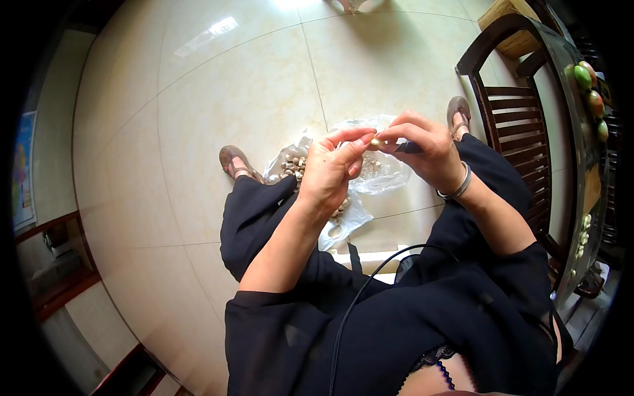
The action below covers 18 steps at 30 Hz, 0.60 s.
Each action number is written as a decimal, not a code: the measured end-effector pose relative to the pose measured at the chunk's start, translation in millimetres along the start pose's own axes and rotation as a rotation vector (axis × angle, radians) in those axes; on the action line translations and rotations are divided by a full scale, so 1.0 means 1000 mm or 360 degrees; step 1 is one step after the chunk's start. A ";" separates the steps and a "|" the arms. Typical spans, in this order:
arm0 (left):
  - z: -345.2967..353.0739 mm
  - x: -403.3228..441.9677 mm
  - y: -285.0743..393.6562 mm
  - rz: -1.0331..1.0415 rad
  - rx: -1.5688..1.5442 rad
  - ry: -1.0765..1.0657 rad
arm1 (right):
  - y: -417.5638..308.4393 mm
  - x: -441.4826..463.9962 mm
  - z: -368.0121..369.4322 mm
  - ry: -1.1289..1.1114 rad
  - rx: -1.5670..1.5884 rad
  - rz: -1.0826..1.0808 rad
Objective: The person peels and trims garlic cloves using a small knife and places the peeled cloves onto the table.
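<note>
My left hand [330, 165] pinches a small pale yellowish piece [376, 141] between thumb and fingertips. From the other side, my right hand [422, 146] touches the same piece with its fingertips and also holds a dark-handled tool, perhaps a small knife [408, 148], against its palm. Below the hands on the floor lies a clear plastic bag [389, 179] with small bits in it. Beside it, partly behind my left hand, another plastic bag [274, 165] holds several brownish-white pieces [292, 164]. A white plastic bag [356, 214] lies nearer my body.
A dark wooden chair [515, 122] stands at the right, beside a table [573, 155] bearing green and reddish fruits [596, 103] and small pale pieces [584, 236]. My feet rest on the tiled floor [198, 119] either side of the bags. A black cable [360, 290] crosses my lap.
</note>
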<state>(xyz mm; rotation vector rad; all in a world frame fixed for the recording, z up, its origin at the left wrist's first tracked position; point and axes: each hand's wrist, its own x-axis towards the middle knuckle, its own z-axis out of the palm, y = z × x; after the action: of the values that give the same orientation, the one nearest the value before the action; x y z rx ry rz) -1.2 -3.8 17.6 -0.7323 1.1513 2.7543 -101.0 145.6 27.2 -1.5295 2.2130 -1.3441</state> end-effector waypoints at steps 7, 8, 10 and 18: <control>0.000 0.002 0.004 0.0079 0.0059 -0.0049 | -0.003 0.002 -0.015 0.0014 0.1091 0.1043; -0.001 0.003 0.003 0.0087 0.0062 -0.0046 | -0.003 0.001 -0.017 0.0018 0.1078 0.1044; -0.002 0.005 0.003 0.0080 0.0091 -0.0055 | -0.002 -0.001 -0.017 0.0044 0.1237 0.1160; -0.014 0.013 0.000 0.0151 0.0382 -0.0037 | -0.003 0.006 -0.090 0.0354 0.0663 0.1009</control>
<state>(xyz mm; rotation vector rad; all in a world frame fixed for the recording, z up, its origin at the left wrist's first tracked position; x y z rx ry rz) -6.5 -14.7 3.0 -0.6310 1.5142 2.6228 -151.3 193.3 85.1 -0.4958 2.0737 -1.6425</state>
